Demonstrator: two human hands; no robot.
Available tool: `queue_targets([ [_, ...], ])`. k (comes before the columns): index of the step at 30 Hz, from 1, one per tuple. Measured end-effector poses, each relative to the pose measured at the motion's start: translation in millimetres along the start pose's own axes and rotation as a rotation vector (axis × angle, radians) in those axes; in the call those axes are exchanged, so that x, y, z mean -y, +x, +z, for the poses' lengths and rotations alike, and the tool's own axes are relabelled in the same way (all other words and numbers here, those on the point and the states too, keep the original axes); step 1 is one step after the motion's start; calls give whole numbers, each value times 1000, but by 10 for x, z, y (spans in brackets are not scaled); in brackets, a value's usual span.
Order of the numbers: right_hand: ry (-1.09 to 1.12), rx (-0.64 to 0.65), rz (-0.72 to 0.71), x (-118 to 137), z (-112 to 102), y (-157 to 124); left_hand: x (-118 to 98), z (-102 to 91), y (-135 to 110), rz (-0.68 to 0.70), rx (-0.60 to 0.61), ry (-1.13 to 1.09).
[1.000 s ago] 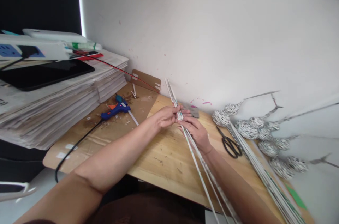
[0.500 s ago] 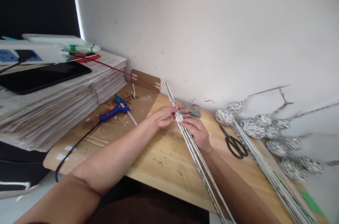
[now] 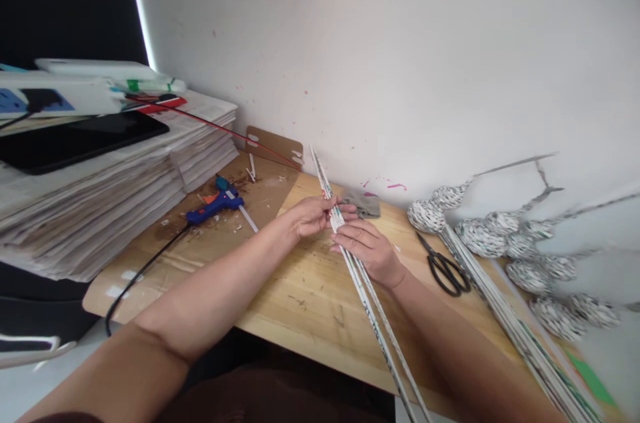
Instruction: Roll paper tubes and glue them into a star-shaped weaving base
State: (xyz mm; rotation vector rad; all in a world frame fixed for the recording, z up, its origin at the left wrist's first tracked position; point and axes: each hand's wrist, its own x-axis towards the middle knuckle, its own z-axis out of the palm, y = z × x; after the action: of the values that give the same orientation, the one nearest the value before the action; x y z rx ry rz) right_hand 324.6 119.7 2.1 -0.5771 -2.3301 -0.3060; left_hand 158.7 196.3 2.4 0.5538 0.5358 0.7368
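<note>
Several long rolled paper sticks (image 3: 364,295), printed like newspaper, cross in front of me over the wooden table. My left hand (image 3: 316,215) pinches them near their upper part, thumb on top and fingers underneath. Just below, my right hand (image 3: 367,248) is closed around the same sticks, its fingers lying across them. The upper ends point toward the wall, and the lower ends run down past the table's front edge. A grey cloth (image 3: 361,203) lies behind my hands. To the right of my right hand rest black-handled scissors (image 3: 445,271).
A blue glue gun (image 3: 215,205) lies on cardboard (image 3: 187,270) at the left, its cord trailing forward. Stacked newspapers (image 3: 135,203) bear a black phone (image 3: 85,138) and a power strip (image 3: 65,95). Woven paper gourds (image 3: 483,236) and more paper sticks (image 3: 510,316) lie right, near the wall.
My right hand has shifted slightly and its fingers now lie more over the sticks. The sticks' lower ends have swung a little to the left. My left hand keeps its grip.
</note>
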Motion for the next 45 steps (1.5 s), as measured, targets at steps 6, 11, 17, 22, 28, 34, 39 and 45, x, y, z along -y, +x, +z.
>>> queue_targets([
  [6,133,82,195,4,4,1,27,-3,10,28,0,44],
  [11,328,44,581,29,-24,112,101,14,19,45,8,84],
  [17,652,221,917,-70,-112,310,225,83,25,94,18,130],
  [22,699,148,1105,-150,-14,334,257,144,28,134,25,153],
  [28,520,-13,1122,-151,3,449,244,193,1,162,-25,176],
  [34,580,107,1162,-203,-12,523,319,231,-19,223,34,350],
  [39,573,74,1247,-204,0,558,364,169,45,279,30,415],
  [45,560,-148,1226,-371,1,572,424,132,24,289,-8,445],
])
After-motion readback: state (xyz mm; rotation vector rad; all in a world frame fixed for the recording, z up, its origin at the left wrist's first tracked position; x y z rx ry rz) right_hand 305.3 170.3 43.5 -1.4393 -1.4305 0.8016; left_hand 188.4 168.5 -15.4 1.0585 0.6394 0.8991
